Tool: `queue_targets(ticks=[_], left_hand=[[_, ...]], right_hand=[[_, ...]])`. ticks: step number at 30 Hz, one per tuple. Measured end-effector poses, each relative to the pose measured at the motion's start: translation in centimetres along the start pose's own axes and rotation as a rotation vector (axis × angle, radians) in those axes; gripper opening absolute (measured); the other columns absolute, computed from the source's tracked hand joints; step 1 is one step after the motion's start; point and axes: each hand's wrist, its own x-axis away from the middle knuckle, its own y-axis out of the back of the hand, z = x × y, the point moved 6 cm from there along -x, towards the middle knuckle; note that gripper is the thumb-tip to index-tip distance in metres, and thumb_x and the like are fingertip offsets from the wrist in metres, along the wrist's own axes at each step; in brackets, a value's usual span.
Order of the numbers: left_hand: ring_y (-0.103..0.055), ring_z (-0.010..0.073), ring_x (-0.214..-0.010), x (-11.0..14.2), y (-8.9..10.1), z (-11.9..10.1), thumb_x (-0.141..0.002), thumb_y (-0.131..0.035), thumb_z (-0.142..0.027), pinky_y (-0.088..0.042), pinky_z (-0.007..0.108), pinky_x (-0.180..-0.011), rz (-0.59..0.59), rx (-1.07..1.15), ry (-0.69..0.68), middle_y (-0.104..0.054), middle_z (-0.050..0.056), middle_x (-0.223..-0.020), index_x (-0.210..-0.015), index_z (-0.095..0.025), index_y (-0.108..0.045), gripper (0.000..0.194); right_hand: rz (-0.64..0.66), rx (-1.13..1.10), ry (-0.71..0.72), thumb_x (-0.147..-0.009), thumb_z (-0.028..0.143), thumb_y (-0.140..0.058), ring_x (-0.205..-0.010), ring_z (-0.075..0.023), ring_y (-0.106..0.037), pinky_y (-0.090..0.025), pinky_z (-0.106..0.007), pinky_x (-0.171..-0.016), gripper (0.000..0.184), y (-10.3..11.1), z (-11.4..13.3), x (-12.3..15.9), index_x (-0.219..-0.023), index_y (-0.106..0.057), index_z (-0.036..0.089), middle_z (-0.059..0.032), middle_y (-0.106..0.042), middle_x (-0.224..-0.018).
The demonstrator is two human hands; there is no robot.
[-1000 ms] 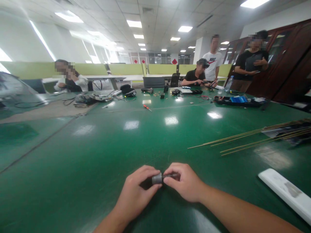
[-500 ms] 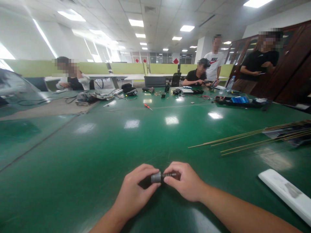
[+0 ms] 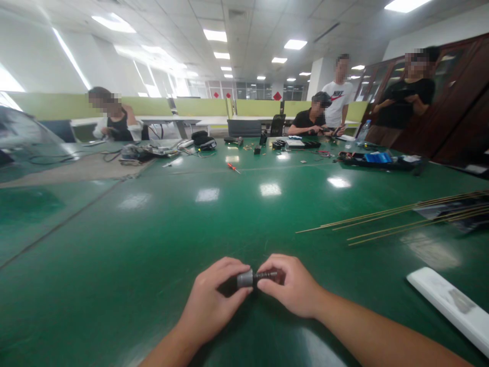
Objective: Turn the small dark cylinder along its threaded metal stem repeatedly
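Observation:
A small grey cylinder (image 3: 245, 279) lies sideways between the thumb and fingers of my left hand (image 3: 214, 290), just above the green table. From its right end a thin dark shaft (image 3: 265, 275) sticks out; it looks ribbed or wound with a spring. My right hand (image 3: 293, 285) is closed around that shaft, thumb in front and fingers behind. The shaft's tip points into the right palm. Part of the cylinder's left end is hidden by my left hand. Both hands are close together at the front of the table.
Long thin brass-coloured rods (image 3: 382, 219) lie to the right, near a long white object (image 3: 451, 306). An orange screwdriver (image 3: 232, 167) lies farther off. Electronics and a black tray (image 3: 362, 162) stand along the back of the green table (image 3: 164, 229). Several people are beyond it.
My hands and the cylinder with its shaft stay almost still. At the far left a seated person's arm has risen; the standing person at right has shifted their hands.

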Motion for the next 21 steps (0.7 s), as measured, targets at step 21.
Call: queue_targets(ticks=[21], left_hand=[[-0.069,0.0145,-0.086,0.06,0.34,-0.38,-0.081,-0.073,-0.016,-0.055,0.022,-0.077,-0.022,-0.026,-0.038,-0.071,0.002,-0.096,-0.103,-0.025,-0.072,0.024]], right_hand=[[-0.021,0.006,-0.028,-0.080,0.019,-0.070,-0.066,-0.0127,-0.055,-0.041,-0.023,-0.061,0.005,0.05,-0.14,0.28,-0.084,-0.073,0.018,0.0007,-0.063,-0.075]])
